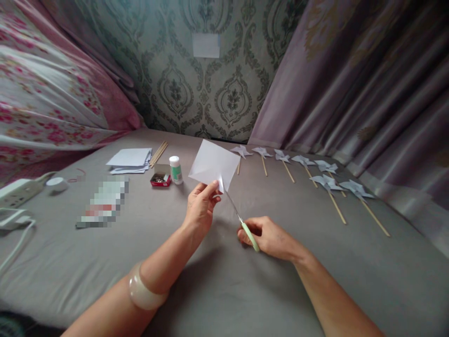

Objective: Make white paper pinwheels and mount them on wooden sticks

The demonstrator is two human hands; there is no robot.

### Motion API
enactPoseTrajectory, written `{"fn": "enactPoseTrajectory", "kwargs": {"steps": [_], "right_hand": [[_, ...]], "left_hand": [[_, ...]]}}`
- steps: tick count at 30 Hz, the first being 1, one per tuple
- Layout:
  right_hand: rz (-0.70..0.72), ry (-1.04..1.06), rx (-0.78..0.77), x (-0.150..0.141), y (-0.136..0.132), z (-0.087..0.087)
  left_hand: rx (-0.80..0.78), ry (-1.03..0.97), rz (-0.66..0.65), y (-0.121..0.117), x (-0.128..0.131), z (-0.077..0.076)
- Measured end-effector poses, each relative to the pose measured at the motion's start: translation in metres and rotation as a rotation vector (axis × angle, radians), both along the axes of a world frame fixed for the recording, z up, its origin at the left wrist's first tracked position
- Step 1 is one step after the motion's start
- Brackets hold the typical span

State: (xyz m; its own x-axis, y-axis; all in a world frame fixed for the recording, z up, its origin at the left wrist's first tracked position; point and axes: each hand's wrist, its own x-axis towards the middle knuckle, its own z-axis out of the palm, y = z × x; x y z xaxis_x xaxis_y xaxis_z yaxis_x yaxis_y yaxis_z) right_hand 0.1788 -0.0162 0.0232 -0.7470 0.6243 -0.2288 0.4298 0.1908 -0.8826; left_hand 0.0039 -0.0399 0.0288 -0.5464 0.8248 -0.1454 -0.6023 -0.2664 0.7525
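Note:
My left hand point(202, 203) pinches a white square of paper point(214, 161) by its lower edge, thumb in front, and holds it tilted above the grey cloth. In my right hand point(268, 236) is a pair of scissors point(249, 236) with pale green handles. The blades point up and to the left, and their tips meet the paper close to my left thumb. Whether the blades are parted is hard to make out. Beyond my left hand stand a white bottle with a green label point(176, 171) and a small red box of metal bits point(160, 179).
Several white paper pinwheels on sticks point(329, 183) lie along the right side. At the back left are a stack of white paper point(129, 159) and wooden sticks point(159, 154). A power strip point(17, 194), a white roll point(56, 184) and a blurred flat item point(105, 201) lie left.

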Motion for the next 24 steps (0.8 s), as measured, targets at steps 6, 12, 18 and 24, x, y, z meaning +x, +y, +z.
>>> {"fn": "enactPoseTrajectory", "kwargs": {"steps": [6, 12, 18, 24], "right_hand": [[-0.386, 0.058, 0.143, 0.010, 0.018, 0.005], [-0.726, 0.379, 0.101, 0.009, 0.029, 0.009], [-0.791, 0.520, 0.069, 0.012, 0.034, 0.010], [-0.741, 0.517, 0.027, 0.013, 0.036, 0.009]], "left_hand": [[-0.100, 0.029, 0.025, 0.004, -0.004, -0.006], [-0.125, 0.151, -0.154, 0.002, 0.001, -0.013], [-0.052, 0.276, -0.350, -0.001, 0.007, -0.020], [-0.062, 0.259, -0.387, -0.003, 0.010, -0.018]]}}
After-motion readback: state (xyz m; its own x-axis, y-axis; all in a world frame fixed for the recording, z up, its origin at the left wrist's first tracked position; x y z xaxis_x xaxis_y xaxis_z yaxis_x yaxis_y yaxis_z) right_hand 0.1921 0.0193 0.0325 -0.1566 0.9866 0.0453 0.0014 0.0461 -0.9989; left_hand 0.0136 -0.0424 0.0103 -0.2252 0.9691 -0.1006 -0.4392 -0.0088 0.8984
